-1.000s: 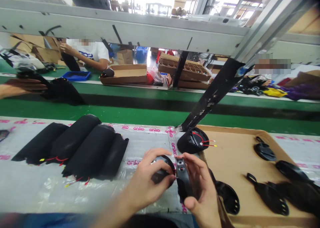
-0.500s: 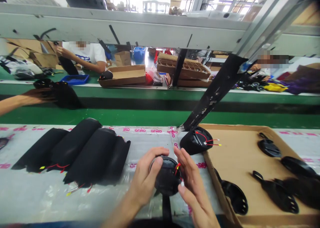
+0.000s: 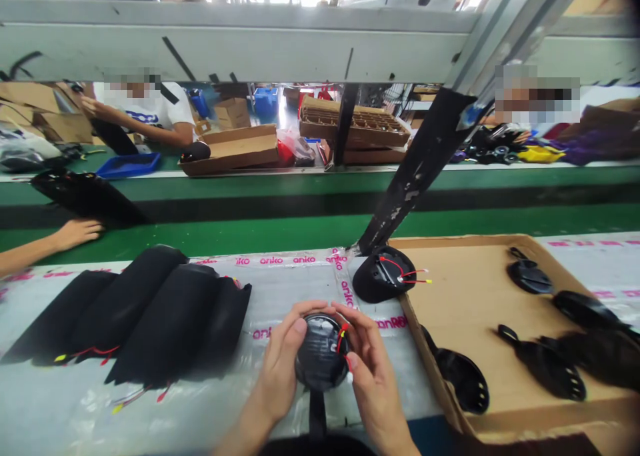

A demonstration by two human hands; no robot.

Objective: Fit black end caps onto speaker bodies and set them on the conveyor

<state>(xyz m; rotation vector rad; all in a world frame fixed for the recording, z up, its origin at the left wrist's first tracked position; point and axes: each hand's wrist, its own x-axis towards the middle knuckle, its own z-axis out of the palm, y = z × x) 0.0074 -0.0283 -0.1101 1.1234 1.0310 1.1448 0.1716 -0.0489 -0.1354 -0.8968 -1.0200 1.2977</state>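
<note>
Left hand [image 3: 277,369] and right hand [image 3: 373,376] closed in, fingers [image 3: 360,329] pressed around one round black housing [image 3: 320,353].

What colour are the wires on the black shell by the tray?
Red wires with yellow tips, best in the head view.

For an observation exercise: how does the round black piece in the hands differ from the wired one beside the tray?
The round black piece is held between the left hand and right hand; the wired piece lies untouched. The held piece shows a glossy face, the wired piece its red, yellow-tipped wires. Both are black and rounded.
</note>
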